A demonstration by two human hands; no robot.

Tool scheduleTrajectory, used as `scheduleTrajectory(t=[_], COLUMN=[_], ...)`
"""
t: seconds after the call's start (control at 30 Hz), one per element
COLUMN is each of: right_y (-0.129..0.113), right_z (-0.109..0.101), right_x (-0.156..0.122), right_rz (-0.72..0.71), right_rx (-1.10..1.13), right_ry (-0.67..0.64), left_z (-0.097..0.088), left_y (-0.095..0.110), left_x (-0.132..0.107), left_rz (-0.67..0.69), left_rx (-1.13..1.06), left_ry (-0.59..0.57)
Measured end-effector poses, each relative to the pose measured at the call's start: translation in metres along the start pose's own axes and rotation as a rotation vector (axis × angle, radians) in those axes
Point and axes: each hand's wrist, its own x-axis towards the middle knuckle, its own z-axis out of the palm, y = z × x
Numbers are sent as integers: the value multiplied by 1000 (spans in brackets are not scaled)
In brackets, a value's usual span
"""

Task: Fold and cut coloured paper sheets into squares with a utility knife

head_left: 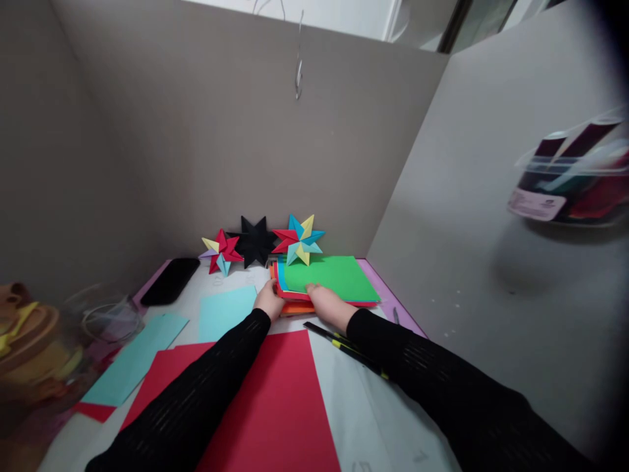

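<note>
Coloured-paper stack (324, 280): two-hand grasp at the near edge

The stack lies beyond the far right corner of the large red sheet (280, 393), with a green sheet (344, 272) uppermost and orange sheets (297, 307) protruding below. The left hand (269, 300) grasps the near left corner of the stack. The right hand (328, 307) pinches the near edge, thumb on top; its other fingers are hidden.

Hazards:
- Loose sheets. The edges are uneven; unequal grip could fan the stack or leave the orange sheets behind.
- Star displacement. The multicolour paper star (299, 240) stands farther beyond the red sheet and overlaps the stack in view; contact cannot be confirmed. Pushing the stack away could topple it.
- Tool drag. A black-and-yellow tool (317, 329), possibly a cutter, lies just right of the red sheet, partly hidden by the right sleeve (427, 373). A low sleeve movement could catch it.
</note>
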Motion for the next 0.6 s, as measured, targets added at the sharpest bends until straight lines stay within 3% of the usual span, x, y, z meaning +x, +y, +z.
scheduleTrajectory(t=[0.17,0.3,0.4,0.6], right_y=[2,8,11,8], right_z=[-3,-9,-12,-10], right_x=[1,5,8,5], right_rz=[74,59,32,-47], right_rx=[38,9,-18,-73], right_ry=[-61,-139,-160,-176], left_z=[4,-14,-49,-152], left_y=[3,16,32,55], left_x=[-28,-59,-83,-142], left_rz=[-61,-10,-49,-191], left_rx=[-43,-101,-61,65], left_ry=[79,113,129,142])
